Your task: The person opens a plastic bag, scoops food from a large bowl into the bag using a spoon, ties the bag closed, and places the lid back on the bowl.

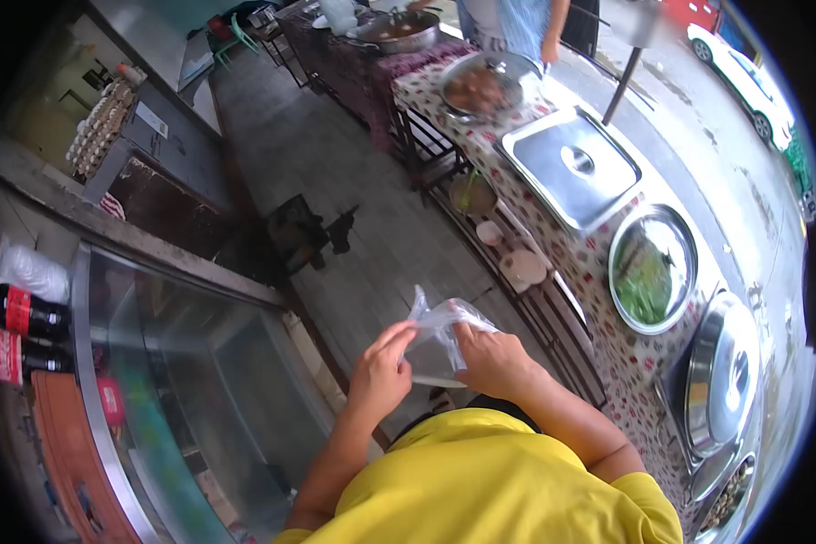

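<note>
A clear plastic bag hangs between my two hands in front of my yellow shirt. My left hand pinches its upper edge on the left side, thumb and fingers closed on the film. On the right, my right hand is closed on the bag's other side, its fingers partly hidden by the crumpled plastic. The top of the bag is bunched and sticks up above my fingertips. Near its bottom shows a pale band; whether that is contents or a fold I cannot tell.
Along the right runs a table with a flowered cloth, bearing a lidded steel tray, a bowl of greens and a domed pot. A glass case stands left, beside cola bottles. Another person stands beyond the table.
</note>
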`<action>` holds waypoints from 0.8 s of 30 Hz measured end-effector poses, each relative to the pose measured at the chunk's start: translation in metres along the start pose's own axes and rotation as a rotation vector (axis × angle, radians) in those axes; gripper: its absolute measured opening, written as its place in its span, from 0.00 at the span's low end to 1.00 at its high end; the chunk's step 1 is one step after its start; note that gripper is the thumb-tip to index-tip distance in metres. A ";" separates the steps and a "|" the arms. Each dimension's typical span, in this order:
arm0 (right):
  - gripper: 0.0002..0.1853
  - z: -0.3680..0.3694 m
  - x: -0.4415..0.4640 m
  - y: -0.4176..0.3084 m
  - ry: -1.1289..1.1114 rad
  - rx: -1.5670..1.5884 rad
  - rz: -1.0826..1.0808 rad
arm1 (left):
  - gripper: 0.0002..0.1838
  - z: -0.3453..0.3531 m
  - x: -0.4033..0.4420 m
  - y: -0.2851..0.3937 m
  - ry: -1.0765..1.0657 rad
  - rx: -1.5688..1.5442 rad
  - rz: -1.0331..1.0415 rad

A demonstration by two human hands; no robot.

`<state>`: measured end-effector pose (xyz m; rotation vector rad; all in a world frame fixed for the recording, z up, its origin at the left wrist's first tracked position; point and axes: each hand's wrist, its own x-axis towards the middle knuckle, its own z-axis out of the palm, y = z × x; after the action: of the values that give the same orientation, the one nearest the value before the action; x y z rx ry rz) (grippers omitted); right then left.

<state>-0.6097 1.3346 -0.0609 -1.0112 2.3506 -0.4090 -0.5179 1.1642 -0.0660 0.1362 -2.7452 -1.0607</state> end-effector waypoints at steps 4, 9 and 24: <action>0.40 -0.031 0.094 -0.023 0.067 0.003 0.005 | 0.20 -0.032 0.055 -0.058 0.043 -0.095 -0.055; 0.28 -0.077 0.231 -0.014 0.060 0.023 -0.318 | 0.14 -0.059 0.165 -0.148 0.303 -0.051 0.028; 0.13 -0.305 0.659 -0.106 -0.199 0.580 -0.791 | 0.09 -0.240 0.455 -0.391 0.651 -0.187 -0.254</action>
<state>-1.1037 0.7957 -0.0026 -1.5390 1.4263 -1.1385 -0.9049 0.6475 -0.0885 0.6839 -2.0704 -1.0830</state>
